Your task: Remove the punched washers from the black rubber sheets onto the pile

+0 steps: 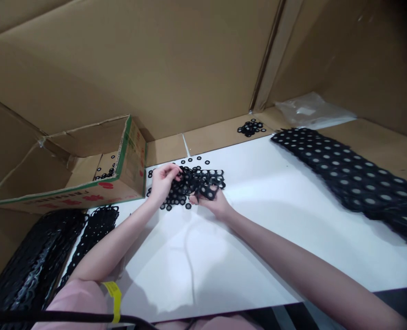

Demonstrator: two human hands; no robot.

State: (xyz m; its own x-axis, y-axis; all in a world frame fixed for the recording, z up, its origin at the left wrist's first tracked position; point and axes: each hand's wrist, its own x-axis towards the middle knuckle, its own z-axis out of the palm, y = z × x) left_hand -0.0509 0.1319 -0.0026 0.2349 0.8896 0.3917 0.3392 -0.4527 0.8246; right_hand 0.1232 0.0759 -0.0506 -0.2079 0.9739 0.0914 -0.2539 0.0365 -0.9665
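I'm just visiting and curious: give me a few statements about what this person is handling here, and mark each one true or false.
1. Both hands hold a black perforated sheet. True.
2. The left hand rests inside the cardboard box. False: it is at the sheet, on the white table.
3. Loose black rings lie near the far wall. True.
4. The stack of sheets at the right is white. False: black.
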